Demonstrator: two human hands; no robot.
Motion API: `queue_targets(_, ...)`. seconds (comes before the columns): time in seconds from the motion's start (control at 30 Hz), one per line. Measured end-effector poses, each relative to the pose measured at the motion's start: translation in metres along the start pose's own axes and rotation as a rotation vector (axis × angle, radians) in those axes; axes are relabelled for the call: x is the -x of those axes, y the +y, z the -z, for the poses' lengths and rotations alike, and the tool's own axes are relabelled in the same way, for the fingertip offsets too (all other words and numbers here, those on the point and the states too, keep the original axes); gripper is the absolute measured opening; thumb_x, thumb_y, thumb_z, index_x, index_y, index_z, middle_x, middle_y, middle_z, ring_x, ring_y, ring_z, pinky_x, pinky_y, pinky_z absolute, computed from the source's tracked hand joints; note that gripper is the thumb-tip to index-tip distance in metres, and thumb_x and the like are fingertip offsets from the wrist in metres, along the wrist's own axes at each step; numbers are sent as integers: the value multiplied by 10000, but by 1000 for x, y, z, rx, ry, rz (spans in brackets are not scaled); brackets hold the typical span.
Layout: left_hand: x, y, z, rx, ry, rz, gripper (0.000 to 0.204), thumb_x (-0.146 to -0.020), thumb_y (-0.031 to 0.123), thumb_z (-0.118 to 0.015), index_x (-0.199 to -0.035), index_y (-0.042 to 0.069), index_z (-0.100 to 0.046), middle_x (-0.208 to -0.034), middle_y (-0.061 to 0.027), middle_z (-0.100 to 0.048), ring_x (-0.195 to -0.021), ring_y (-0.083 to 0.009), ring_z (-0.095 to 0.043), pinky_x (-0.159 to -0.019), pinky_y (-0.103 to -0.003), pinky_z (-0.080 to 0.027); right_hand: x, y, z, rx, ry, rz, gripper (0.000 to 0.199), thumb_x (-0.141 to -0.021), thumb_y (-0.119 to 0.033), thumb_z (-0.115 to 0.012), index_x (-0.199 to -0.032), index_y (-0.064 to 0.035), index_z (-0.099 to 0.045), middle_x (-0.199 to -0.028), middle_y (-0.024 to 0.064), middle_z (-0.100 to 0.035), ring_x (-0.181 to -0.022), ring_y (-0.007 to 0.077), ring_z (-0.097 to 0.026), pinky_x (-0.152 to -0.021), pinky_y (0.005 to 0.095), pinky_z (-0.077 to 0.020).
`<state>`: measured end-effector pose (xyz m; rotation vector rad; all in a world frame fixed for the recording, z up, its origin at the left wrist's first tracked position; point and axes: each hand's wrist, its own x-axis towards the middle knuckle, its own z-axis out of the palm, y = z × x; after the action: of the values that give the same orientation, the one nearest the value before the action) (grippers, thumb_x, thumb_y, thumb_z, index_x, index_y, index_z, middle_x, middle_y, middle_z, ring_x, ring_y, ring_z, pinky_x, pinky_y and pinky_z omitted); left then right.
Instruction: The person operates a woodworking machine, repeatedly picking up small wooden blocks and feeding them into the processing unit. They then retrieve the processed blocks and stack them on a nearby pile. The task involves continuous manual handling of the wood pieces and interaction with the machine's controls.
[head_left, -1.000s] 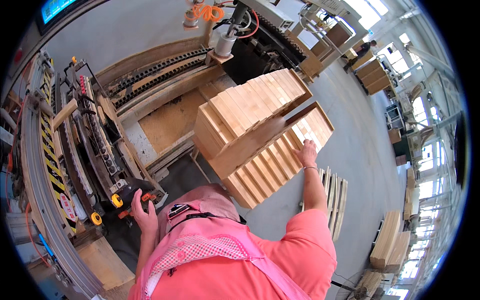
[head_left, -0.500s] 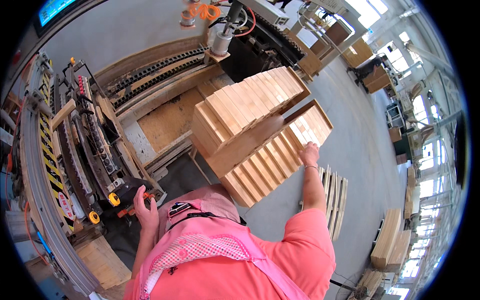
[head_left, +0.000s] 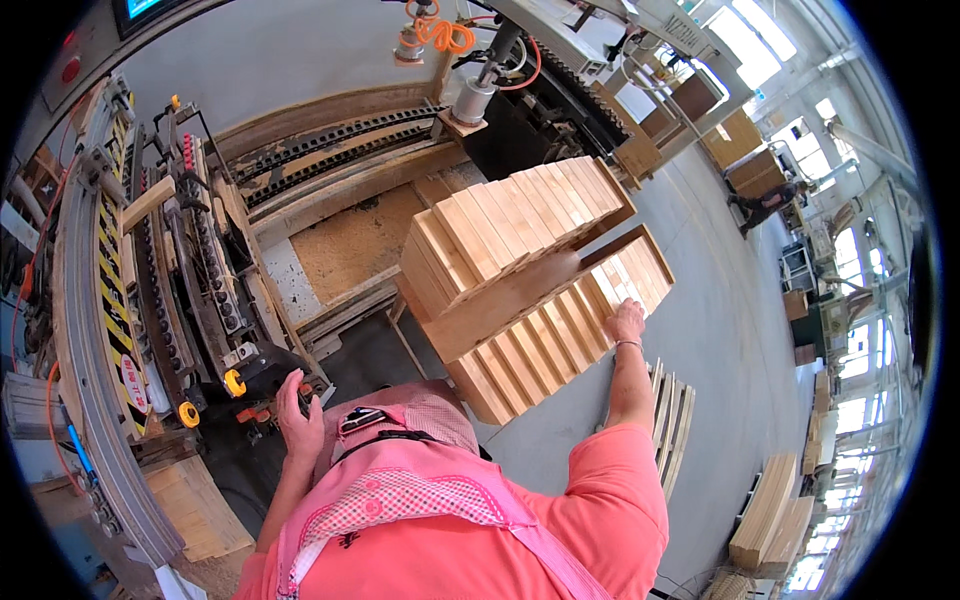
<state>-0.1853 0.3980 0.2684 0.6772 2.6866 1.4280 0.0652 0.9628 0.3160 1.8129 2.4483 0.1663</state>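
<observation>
My right hand (head_left: pixel 627 320) reaches out to the nearer row of pale wooden boards (head_left: pixel 535 350), its bent fingers closed on the end of one board toward the far right. That row stands on edge, stepped, in a wooden rack (head_left: pixel 500 303). A second row of boards (head_left: pixel 515 215) fills the rack's farther side, with a gap between the two rows. My left hand (head_left: pixel 300 418) hangs over my lap with nothing in it, thumb apart from the fingers. It is beside the machine's yellow knobs (head_left: pixel 234 383).
A machine with metal rails (head_left: pixel 80 300) and black-yellow striping runs along the left. Beyond the rack are a sawdust-covered bed (head_left: pixel 360 245) and a pneumatic cylinder (head_left: pixel 473 100). A slatted pallet (head_left: pixel 672 425) lies right of my arm. Stacked boards (head_left: pixel 770 510) and a distant person (head_left: pixel 768 203) are farther right.
The view has shifted a little, so the rack and machine sit slightly lower and farther right. My right hand stays at the same part of the near row. My left hand barely moves.
</observation>
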Motion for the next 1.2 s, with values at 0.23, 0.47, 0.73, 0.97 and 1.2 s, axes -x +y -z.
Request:
queue_targets(0.23, 3, -13, 8, -2, -8, -52, 482, -735, 6, -589, -1206, 7, -489, -1229, -168, -517, -1153, -331, -474, -1004, -403, -354, -8, 4, -15, 20, 31, -9, 393, -705, -135, -625, -1063, -6, -527, -1075, 167, -575, -1082, 332, -519, -912, 389, -456)
queue_targets(0.47, 7, -23, 34, -10, 19, -32, 483, -733, 3, -592, -1205, 8, -490, -1228, -169, -516, -1157, -332, -473, -1010, -404, -350, 32, -1, -6, -4, 380, 142, 261, -685, -127, -630, -910, -31, -538, -926, 154, -595, -879, 321, -588, -779, 403, -490)
queue_targets(0.73, 13, -53, 62, -14, 43, 4, 479, -728, 3, -596, -1197, 17, -497, -1234, -156, -520, -1161, -322, -478, -1012, -403, -345, 137, -169, 65, -688, 220, 753, 185, -772, -50, -643, -951, -26, -603, -837, 127, -617, -775, 283, -603, -674, 371, -483)
queue_targets(0.97, -12, -46, 89, 48, 186, -63, 471, -716, -20, -609, -1173, 3, -497, -1199, -177, -529, -1123, -347, -498, -971, -407, -394, 258, -417, 92, -997, -1613, 906, 321, -816, -153, -685, -1073, 4, -572, -862, 28, -634, -581, 74, -550, -495, 220, -480)
queue_targets(1.2, -18, -63, 105, -31, 424, 188, 451, -748, -3, -600, -1185, 18, -489, -1217, -166, -522, -1128, -336, -497, -966, -398, -391, 277, -566, 71, -675, -1805, 1155, 348, -801, -150, -707, -1106, -33, -588, -851, -10, -628, -574, 60, -558, -475, 201, -491)
